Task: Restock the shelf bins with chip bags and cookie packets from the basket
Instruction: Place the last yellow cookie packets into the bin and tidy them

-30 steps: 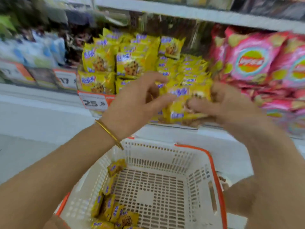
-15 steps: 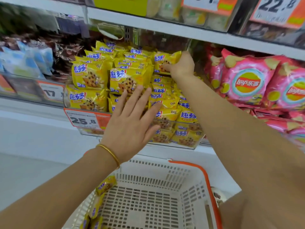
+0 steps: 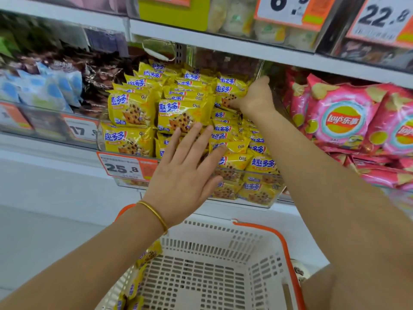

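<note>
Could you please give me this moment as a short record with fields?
left hand: open, fingers straight, at the front packets
right hand: grips a cookie packet at the bin's back right
bin: clear, piled high
basket: white, orange rim, few leftover packets by its left wall
right of bin: pink chip bags

- An orange-and-white price tag reading 25.8 [image 3: 121, 167] is hanging low at centre left; another tag reading 17 [image 3: 81, 130] is showing further left, blurred
- Blue-and-white packets [image 3: 44, 88] are lying piled at the left; dark wrapped goods [image 3: 100, 72] are sitting just beside them, on their right
- Pale packets [image 3: 239, 19] are resting on the upper shelf; a lime-green card [image 3: 174, 14] is standing to their left
- A tag reading 22.8 [image 3: 383, 16] is hanging at the top right
- A white shelf edge [image 3: 223, 44] is running across the top
</note>
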`<state>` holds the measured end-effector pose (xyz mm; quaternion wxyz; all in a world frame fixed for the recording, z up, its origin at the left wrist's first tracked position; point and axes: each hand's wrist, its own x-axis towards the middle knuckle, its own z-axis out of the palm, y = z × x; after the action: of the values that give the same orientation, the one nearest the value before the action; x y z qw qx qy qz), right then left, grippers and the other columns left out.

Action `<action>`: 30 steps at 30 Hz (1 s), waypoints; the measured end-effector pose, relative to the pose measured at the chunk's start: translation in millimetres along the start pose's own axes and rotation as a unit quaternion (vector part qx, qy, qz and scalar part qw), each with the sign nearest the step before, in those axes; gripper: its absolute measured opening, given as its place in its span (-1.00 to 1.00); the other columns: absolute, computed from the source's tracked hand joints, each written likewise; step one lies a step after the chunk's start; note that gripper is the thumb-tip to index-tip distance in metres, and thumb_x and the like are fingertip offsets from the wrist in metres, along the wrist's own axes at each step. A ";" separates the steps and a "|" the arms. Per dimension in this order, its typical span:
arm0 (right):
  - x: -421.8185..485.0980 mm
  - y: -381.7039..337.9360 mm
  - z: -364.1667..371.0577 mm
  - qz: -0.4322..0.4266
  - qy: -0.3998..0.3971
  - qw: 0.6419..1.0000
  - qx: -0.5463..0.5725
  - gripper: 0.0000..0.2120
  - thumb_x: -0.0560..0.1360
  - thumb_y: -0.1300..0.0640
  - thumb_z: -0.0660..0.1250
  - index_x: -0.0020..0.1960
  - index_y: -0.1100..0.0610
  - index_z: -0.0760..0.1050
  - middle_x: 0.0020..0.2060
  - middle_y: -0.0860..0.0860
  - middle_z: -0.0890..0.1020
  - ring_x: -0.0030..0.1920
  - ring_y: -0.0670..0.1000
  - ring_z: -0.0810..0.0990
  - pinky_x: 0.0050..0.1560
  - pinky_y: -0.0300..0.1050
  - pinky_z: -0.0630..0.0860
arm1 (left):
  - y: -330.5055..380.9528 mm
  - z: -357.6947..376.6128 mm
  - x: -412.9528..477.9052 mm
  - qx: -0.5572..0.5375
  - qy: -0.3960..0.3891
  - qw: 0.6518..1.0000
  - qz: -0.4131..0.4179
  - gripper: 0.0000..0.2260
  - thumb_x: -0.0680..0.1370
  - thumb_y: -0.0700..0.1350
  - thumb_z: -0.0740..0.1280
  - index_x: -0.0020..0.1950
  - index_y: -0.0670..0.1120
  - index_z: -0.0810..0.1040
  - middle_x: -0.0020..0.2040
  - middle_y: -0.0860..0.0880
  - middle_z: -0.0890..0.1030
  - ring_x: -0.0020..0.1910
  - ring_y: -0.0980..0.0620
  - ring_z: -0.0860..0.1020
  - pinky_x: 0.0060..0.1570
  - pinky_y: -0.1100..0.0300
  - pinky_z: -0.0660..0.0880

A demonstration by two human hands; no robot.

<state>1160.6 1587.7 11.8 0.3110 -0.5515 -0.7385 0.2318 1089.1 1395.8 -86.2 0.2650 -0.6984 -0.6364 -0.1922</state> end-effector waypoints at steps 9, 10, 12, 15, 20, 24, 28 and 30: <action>-185.6 27.2 -21.8 -0.249 -0.039 0.966 0.062 -0.92 0.49 0.12 0.29 -0.02 0.03 0.48 -0.27 -0.11 0.54 -0.26 -0.09 0.54 -0.14 -0.08 0.51 | 2.0 -30.2 -72.3 -0.030 0.056 0.998 -0.001 -0.76 0.54 -0.16 0.21 0.13 -0.16 0.57 0.23 -0.15 0.55 0.16 -0.16 0.40 0.06 -0.02 0.31; -202.8 37.7 -9.2 -0.240 -0.093 0.965 0.042 -0.97 0.51 0.10 0.28 -0.05 0.00 0.47 -0.27 -0.09 0.57 -0.25 -0.04 0.58 -0.17 -0.02 0.52 | 0.9 -25.0 -89.6 -0.025 0.030 0.999 -0.010 -0.76 0.52 -0.17 0.21 0.10 -0.16 0.58 0.21 -0.14 0.56 0.14 -0.17 0.42 0.04 -0.02 0.32; -224.9 61.8 27.2 -0.211 -0.230 0.949 -0.052 -0.97 0.55 0.06 0.24 -0.03 -0.02 0.45 -0.21 -0.06 0.60 -0.19 0.01 0.59 -0.18 -0.03 0.52 | -2.0 -6.2 -130.0 -0.011 -0.051 0.998 -0.027 -0.77 0.50 -0.15 0.18 0.06 -0.14 0.57 0.18 -0.12 0.57 0.12 -0.18 0.47 0.03 -0.03 0.34; -235.7 108.0 91.5 -0.161 -0.396 0.890 -0.156 -0.89 0.59 0.09 0.18 0.06 0.06 0.45 -0.09 0.02 0.61 -0.10 0.05 0.57 -0.19 -0.07 0.50 | -6.5 29.8 -184.0 0.014 -0.241 0.970 -0.041 -0.70 0.44 -0.16 0.12 0.13 -0.09 0.46 0.20 -0.14 0.55 0.10 -0.20 0.53 0.03 -0.04 0.43; -245.1 178.6 158.3 -0.021 -0.541 0.823 -0.172 -0.75 0.57 0.21 0.18 0.15 0.33 0.48 -0.13 0.31 0.57 -0.31 0.14 0.46 -0.31 -0.10 0.32 | -10.5 105.6 -235.6 0.035 -0.578 0.793 -0.187 -0.52 0.58 -0.17 0.10 0.49 0.05 0.12 0.46 -0.15 0.19 0.29 -0.15 0.36 0.19 0.03 0.41; -243.9 209.3 161.4 0.045 -0.566 0.808 -0.159 -0.81 0.58 0.16 0.18 0.13 0.24 0.44 -0.15 0.16 0.57 -0.27 0.15 0.54 -0.29 -0.01 0.43 | -8.5 168.8 -251.9 -0.014 -0.613 0.755 -0.232 -0.61 0.61 -0.11 0.09 0.44 0.10 0.23 0.45 -0.21 0.20 0.29 -0.22 0.37 0.13 -0.06 0.45; -240.7 230.7 151.0 0.073 -0.566 0.801 -0.181 -0.88 0.59 0.08 0.19 0.11 0.07 0.39 -0.17 -0.04 0.49 -0.12 0.12 0.61 -0.16 0.02 0.55 | -6.2 202.9 -271.2 -0.023 -0.668 0.709 -0.223 -0.64 0.61 -0.11 0.09 0.41 0.03 0.32 0.42 -0.22 0.26 0.27 -0.21 0.40 0.16 -0.06 0.47; -238.2 234.5 147.4 0.078 -0.558 0.805 -0.184 -0.85 0.59 0.08 0.20 0.13 0.08 0.40 -0.14 -0.05 0.50 -0.12 0.07 0.61 -0.13 0.00 0.55 | -4.5 210.5 -274.8 -0.023 -0.659 0.714 -0.233 -0.67 0.61 -0.13 0.09 0.38 0.00 0.35 0.35 -0.17 0.37 0.22 -0.17 0.45 0.16 -0.04 0.46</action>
<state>1259.6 1426.1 -300.5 -0.2813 -0.4297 -0.7676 0.3834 1038.3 1309.2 -417.4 -0.2915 -0.4832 -0.7878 0.2467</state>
